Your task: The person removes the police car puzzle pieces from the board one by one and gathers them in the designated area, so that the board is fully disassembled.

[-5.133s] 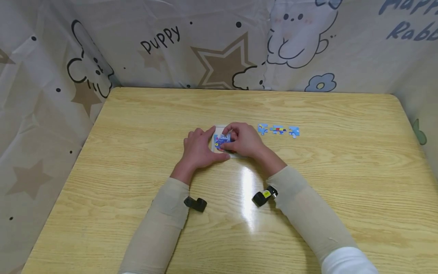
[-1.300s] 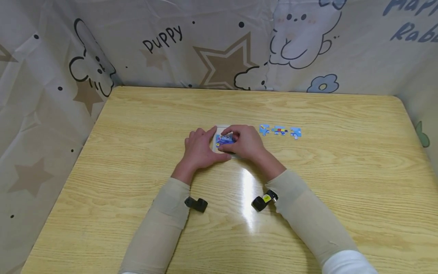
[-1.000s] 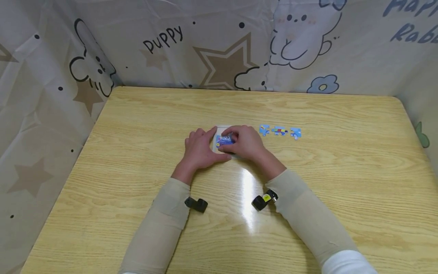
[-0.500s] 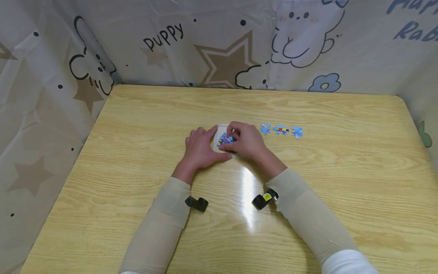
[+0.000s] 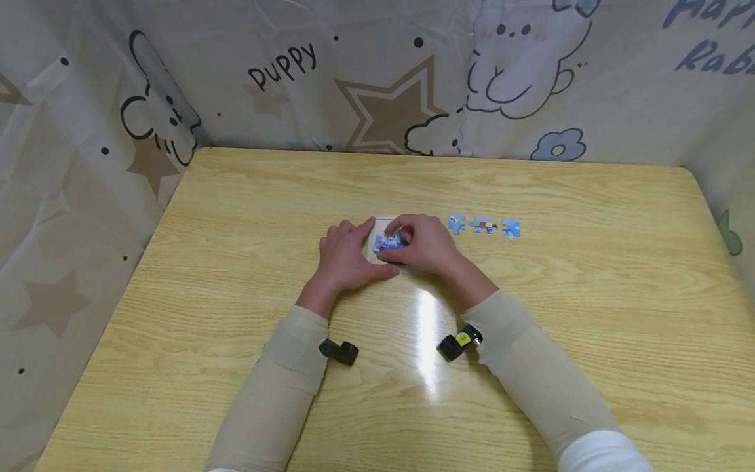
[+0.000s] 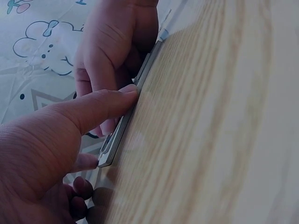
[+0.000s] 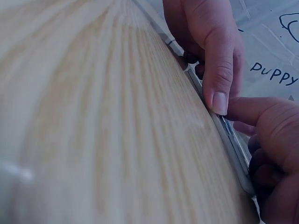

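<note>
Principal item: a blue jigsaw section (image 5: pixel 387 242), apparently of several joined pieces, lying within a pale shallow puzzle tray (image 5: pixel 385 221) near the middle of the worktop (image 5: pixel 236 295). Part of it is covered by fingers, so the joints cannot be verified. Bare tray shows at twelve o'clock of it.

Right hand (image 5: pixel 426 242): enters from four o'clock. Its grip faces nine o'clock, with the forefinger curled at the section's twelve o'clock side and the thumb at its six o'clock side; it is judged to be grasping the section. This is the governing relation: the section lies at nine o'clock from the right palm, inside the tray, with its longer visible axis roughly nine to three.

Left hand (image 5: pixel 345 259): at eight o'clock of the tray. Thumb and forefinger are spread and fairly straight, the thumb against the near edge, the forefinger at the ten o'clock corner; they brace the tray without curling round it.

Outward: three loose pieces lie in a row just short of three o'clock from the tray, namely a left piece (image 5: pixel 457 223), a multicoloured middle piece (image 5: pixel 484 225) and a right piece (image 5: pixel 511 229). The row runs nine to three. The right hand is the nearer; the left piece sits at its two o'clock, apart from it.
</note>
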{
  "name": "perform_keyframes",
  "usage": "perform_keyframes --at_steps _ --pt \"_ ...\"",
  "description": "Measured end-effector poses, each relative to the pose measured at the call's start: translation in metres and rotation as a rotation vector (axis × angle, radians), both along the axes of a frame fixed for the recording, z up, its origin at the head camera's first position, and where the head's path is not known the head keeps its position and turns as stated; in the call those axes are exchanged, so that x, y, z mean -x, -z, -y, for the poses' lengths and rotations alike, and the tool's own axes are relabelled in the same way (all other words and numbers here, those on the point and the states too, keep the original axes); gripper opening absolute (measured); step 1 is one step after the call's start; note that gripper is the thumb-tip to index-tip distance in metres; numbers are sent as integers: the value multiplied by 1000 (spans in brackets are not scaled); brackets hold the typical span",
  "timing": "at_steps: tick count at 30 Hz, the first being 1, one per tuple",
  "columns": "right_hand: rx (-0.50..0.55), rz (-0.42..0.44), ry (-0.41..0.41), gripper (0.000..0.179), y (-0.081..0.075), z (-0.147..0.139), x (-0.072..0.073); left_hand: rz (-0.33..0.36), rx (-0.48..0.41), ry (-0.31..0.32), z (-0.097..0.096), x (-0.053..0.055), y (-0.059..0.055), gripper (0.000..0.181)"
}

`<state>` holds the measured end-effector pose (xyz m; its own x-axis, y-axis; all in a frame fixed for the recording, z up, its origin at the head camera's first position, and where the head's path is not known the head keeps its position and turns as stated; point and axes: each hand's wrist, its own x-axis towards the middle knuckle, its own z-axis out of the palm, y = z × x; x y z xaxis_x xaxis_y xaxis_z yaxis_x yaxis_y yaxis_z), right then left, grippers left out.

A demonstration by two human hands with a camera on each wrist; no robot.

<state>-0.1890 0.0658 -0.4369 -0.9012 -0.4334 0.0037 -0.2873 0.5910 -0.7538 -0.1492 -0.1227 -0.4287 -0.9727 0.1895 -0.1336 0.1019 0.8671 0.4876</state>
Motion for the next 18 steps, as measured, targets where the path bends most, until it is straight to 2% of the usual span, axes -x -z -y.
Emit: perform_keyframes --at_steps 9,18 --pt "-1 3 -33 33 0 -4 1 1 0 1 -1 0 0 106" --pt "77 2 -4 31 -4 -7 -3 6 -4 -4 0 0 0 107"
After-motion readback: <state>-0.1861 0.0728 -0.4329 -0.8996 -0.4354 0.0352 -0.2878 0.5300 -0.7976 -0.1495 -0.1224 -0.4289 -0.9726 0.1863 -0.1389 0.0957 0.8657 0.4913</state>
